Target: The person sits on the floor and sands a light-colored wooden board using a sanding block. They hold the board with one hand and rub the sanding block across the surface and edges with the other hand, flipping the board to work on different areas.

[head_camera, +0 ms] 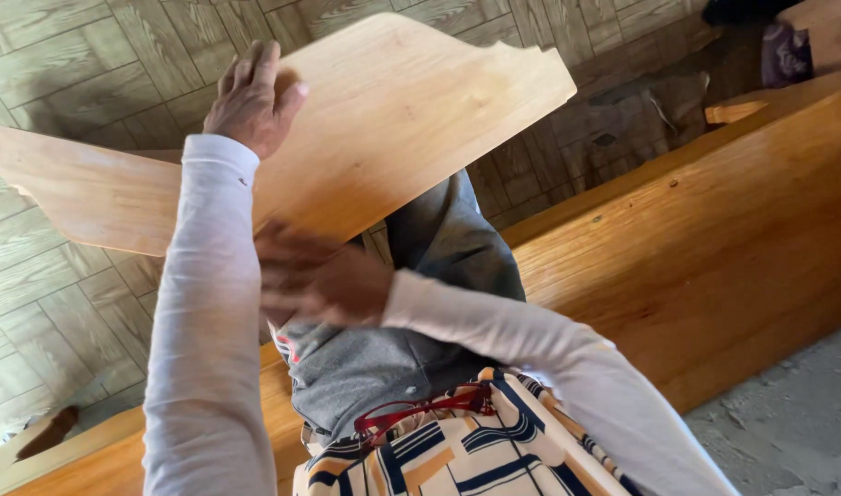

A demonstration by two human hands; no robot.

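Holding up a flat wooden board (383,119), the left hand (250,96) is gripping its top edge with fingers curled over it. The right hand (319,276) is blurry and pressing on the board's lower edge; I cannot tell if it is gripping. The board is resting over the grey trousers (420,303). It looks like the board is being rubbed smooth. It is pale, with a curvy cut edge. A long wooden beam (714,248) is lying close by

no packages, no labels, no signs, no screens anywhere in this view
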